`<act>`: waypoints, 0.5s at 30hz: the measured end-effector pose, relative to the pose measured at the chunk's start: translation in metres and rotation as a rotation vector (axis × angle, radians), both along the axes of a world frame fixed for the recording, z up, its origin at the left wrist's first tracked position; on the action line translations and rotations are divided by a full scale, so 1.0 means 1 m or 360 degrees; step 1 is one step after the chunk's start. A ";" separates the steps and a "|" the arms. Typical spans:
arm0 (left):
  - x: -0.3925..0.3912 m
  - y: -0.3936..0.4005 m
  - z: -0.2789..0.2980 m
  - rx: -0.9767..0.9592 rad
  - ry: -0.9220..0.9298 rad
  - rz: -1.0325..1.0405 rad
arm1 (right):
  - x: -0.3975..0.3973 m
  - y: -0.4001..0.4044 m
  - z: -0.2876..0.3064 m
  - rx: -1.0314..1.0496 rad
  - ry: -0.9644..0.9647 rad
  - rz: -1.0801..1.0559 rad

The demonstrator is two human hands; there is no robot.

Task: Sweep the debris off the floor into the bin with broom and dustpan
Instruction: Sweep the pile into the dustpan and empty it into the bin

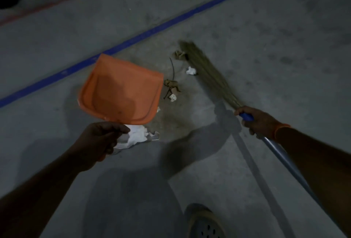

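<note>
A shoe [204, 222] shows at the bottom edge. The left hand [100, 141] grips the orange dustpan [121, 89], fingers curled round its hidden handle; white paper [135, 136] lies beside it. The right hand [260, 122] clamps the broom [207, 70] at its blue grip. Debris [171, 87] lies between pan and bristles, before 1 blue line [133, 39]

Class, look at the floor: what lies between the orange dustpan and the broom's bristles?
In the head view, debris: dry leaves and twigs and small white paper scraps lie between the dustpan and the broom.
</note>
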State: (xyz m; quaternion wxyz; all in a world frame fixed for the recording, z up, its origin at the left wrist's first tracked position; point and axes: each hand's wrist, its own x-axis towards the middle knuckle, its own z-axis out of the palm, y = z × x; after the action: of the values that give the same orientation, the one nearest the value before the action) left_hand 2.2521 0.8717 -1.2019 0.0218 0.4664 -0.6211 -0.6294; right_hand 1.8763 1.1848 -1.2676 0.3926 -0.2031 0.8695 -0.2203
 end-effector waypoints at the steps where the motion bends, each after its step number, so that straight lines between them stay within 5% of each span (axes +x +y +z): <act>1: 0.004 0.005 0.001 -0.0015 0.0005 -0.0018 | 0.009 0.000 -0.001 -0.0006 0.0004 0.0015; 15: 0.155 0.025 -0.003 0.0123 -0.0054 -0.0160 | 0.142 0.022 0.010 0.0064 0.0051 0.0365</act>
State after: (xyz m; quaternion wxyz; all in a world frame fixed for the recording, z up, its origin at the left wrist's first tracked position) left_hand 2.4072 0.8970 -1.2047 -0.0384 0.4456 -0.6192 -0.6454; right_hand 2.0181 1.2068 -1.2572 0.4053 -0.2967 0.8510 -0.1531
